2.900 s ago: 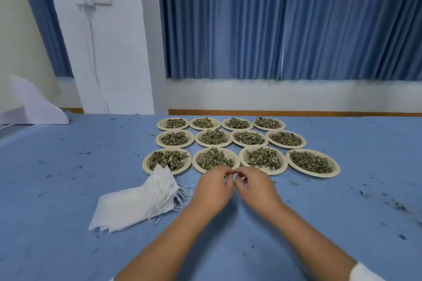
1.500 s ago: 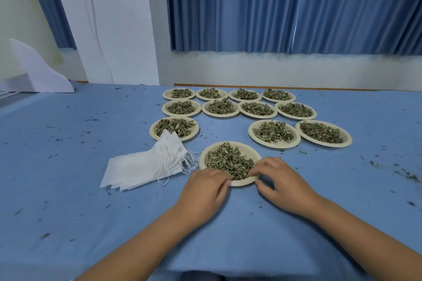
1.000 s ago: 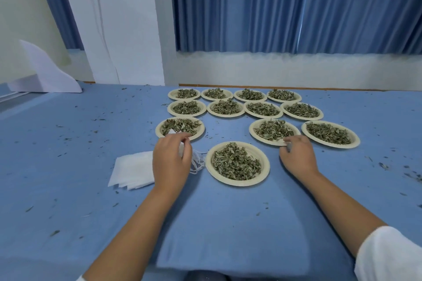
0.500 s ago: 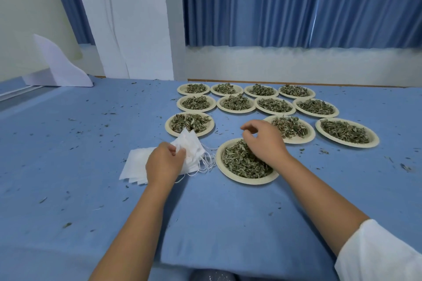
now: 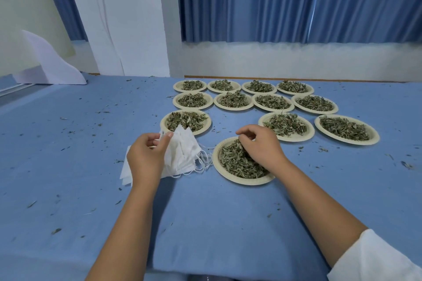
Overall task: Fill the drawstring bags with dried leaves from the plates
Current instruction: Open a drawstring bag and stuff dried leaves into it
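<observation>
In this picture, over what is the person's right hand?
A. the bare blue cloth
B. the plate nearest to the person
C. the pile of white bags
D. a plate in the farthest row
B: the right hand is over the nearest plate, with its fingers curled into the dried leaves there, while the left hand holds the white bags.

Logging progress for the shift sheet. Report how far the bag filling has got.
Done: no filled bag shows; the stack of bags looks unfilled. In hand: the left hand pinches the top bag, and the right hand curls its fingers into the dried leaves on the nearest plate. Left: that plate and the eleven other plates, all heaped.
</observation>
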### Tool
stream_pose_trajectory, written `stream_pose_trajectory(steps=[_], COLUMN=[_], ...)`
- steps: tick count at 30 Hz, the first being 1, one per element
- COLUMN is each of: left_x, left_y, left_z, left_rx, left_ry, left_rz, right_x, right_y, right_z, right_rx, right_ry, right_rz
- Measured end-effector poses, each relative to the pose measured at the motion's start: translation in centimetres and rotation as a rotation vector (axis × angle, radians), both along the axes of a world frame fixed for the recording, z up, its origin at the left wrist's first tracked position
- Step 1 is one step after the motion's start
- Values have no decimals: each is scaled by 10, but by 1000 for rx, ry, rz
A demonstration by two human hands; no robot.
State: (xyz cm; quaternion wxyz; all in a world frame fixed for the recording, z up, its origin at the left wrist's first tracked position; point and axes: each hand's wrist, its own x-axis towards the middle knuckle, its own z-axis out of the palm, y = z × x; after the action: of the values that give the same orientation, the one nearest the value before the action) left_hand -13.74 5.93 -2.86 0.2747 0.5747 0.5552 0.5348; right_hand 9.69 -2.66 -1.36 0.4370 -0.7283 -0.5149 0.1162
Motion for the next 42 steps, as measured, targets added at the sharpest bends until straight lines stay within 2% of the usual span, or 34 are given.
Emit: stream_pose_trajectory(steps=[4, 8, 10, 13, 15, 20, 22, 24, 28, 33, 35, 38, 42], left_x=[8, 33, 52, 85, 105, 124, 127, 126, 114, 102, 92, 83, 101], left_y=[-5, -16, -20, -21, -17, -9, -6, -5, -1, 9, 14, 21, 20], left_z=[9, 38, 56, 72, 75, 64, 54, 47, 31, 50, 64, 75, 64], left_rx=[63, 260, 387, 517, 501, 275, 247, 222, 305, 409, 511, 622, 381], left_ry=[-74, -56, -6, 97, 201, 223, 274, 244, 190, 202, 241, 415, 831], left_rz=[-51, -152, -199, -311, -410, -667, -630, -527, -316, -166, -127, -196, -440], right_x=[-4, -19, -27, -30, -22, 2, 5, 6, 11, 9, 12, 16, 11], right_y=[-1, -4, -4, 0, 2, 4, 6, 9, 13, 14, 12, 7, 0], right_z=[2, 11, 19, 35, 42, 34, 29, 26, 22, 22, 21, 21, 21], right_rx=[11, 146, 230, 239, 249, 214, 150, 91, 3, -18, -26, -69, -197], right_ry=[16, 61, 226, 693, 858, 953, 884, 782, 441, 259, 174, 6, -183], right_rz=[24, 122, 211, 340, 352, 259, 233, 181, 50, 176, 177, 206, 400])
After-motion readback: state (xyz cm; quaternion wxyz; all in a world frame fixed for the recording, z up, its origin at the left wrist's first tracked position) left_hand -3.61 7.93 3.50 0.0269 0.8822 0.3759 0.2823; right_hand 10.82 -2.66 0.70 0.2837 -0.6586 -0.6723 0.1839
